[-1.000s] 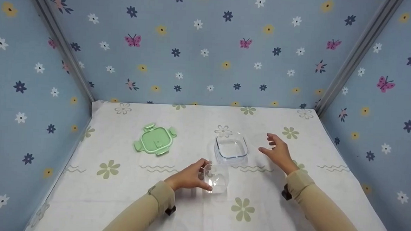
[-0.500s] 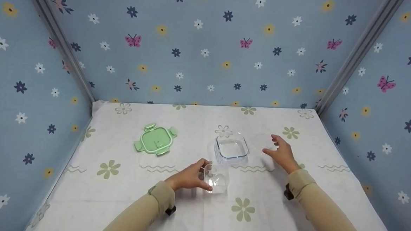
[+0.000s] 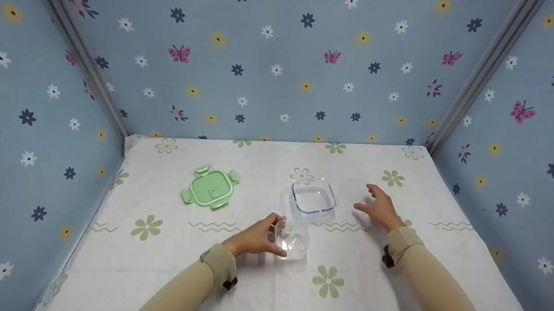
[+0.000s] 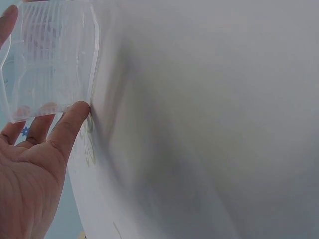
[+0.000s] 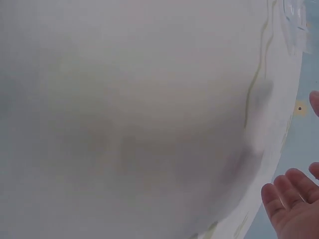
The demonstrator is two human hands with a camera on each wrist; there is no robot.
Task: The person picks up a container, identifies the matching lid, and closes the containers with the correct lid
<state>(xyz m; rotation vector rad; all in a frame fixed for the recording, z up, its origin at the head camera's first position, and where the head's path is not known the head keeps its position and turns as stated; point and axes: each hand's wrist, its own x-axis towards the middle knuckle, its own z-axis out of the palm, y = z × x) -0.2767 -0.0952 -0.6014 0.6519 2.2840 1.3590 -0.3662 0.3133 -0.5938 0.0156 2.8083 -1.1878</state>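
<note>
A green lid (image 3: 209, 189) with four snap tabs is lying flat on the left part of the flowery tablecloth (image 3: 158, 258), well apart from both hands. Next, nearer the person, the left hand (image 3: 252, 240) is holding a small clear plastic box (image 3: 291, 240) by its side, with the thumb and fingers curled around it. The box is sitting on the cloth. In the left wrist view, the fingertips (image 4: 75, 110) are pressing on the box's (image 4: 50, 59) clear wall. Just behind this box, a bigger clear square dish (image 3: 312, 200) is standing on the cloth, with nothing touching it. To its right, the right hand (image 3: 379, 208) is hovering near the dish with loose, spread fingers, holding nothing.
</note>
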